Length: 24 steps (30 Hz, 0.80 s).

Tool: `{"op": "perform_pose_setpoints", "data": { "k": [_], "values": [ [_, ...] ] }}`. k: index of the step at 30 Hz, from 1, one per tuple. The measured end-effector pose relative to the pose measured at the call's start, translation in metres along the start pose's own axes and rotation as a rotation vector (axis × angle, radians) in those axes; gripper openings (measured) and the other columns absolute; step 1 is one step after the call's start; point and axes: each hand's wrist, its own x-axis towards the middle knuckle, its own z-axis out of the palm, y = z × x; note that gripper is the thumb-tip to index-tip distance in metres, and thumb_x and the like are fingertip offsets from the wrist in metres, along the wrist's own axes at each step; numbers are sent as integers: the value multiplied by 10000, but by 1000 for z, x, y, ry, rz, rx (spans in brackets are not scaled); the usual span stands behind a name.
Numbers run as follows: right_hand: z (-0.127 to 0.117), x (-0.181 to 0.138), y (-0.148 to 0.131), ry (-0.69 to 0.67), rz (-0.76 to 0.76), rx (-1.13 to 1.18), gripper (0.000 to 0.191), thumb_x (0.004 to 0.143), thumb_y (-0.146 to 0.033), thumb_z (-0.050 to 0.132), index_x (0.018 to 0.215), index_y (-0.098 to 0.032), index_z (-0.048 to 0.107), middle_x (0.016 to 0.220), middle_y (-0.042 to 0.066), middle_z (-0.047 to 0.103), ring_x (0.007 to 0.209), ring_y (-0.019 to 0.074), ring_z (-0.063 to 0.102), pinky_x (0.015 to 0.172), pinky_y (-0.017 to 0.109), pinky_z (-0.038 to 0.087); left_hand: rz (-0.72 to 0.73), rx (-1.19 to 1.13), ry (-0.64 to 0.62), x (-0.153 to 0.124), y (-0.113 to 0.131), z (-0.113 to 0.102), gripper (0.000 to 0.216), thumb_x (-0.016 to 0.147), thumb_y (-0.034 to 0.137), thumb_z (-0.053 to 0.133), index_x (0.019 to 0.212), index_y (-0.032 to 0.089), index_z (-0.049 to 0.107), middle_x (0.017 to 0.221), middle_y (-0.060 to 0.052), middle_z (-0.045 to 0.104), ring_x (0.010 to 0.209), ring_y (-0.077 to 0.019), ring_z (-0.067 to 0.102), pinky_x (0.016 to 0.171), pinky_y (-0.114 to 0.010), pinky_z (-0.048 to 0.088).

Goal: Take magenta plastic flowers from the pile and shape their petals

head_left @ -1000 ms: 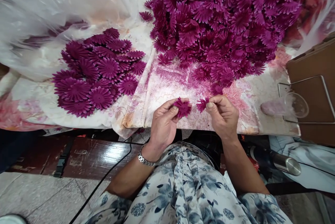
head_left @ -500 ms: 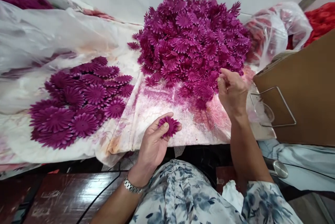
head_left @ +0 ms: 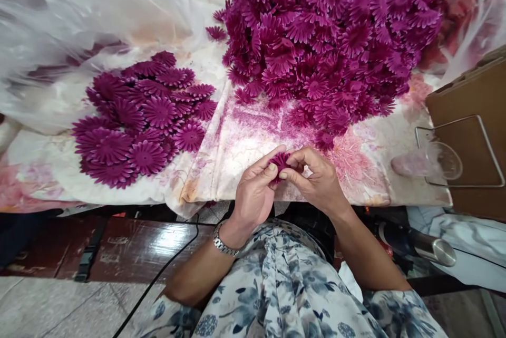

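Between the thumb and fingers of my left hand (head_left: 255, 190) is a small purple artificial flower (head_left: 280, 163) with many narrow petals. My right hand (head_left: 316, 177) pinches at the flower's right side, its thumb and index finger partly covering the petals. Whether a smaller piece is between those right fingertips is hidden. Both hands are over the front edge of the cloth-covered table. Beyond them rises a large heap of loose purple flower pieces (head_left: 328, 37). Off to the left lies a lower pile of layered purple flowers (head_left: 146, 116).
A floral cloth (head_left: 245, 137) covers the table. Clear plastic sheeting (head_left: 98, 0) lies at the back left. At the right stand a cardboard box (head_left: 470, 95), a bent wire frame (head_left: 490, 148) and a clear plastic cup (head_left: 427, 161). A black cable (head_left: 158, 274) runs down at the lower left.
My right hand has come from the heap's right front edge to the flower in my left hand and now pinches at it. The view has tilted down and shifted left.
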Motion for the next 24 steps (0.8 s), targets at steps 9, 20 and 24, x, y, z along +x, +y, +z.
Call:
{"op": "perform_pose_setpoints", "data": {
  "k": [9,20,24],
  "values": [
    [-3,-4,-1,-48,89,131,49,818,-181,597,778,-180,569,714,-22,585,646,76,549,609,204,438,51,11,-62,-1,-6,-9,329,688,182,720,1016,192,707,949,-38,721,913,-135,639,925,-228,426],
    [-4,1,-4,21,29,-3,69,820,-152,556,761,-182,536,659,-36,546,582,72,509,561,208,414,90,-16,78,2,-4,-10,292,622,180,764,912,171,729,850,-33,735,769,-127,662,774,-219,501],
    [-15,6,6,158,135,95,57,823,-187,575,776,-188,544,617,-55,498,502,51,441,478,196,355,135,4,84,1,2,-13,251,668,193,731,916,163,712,841,-62,734,822,-181,681,787,-286,520]
  ]
}}
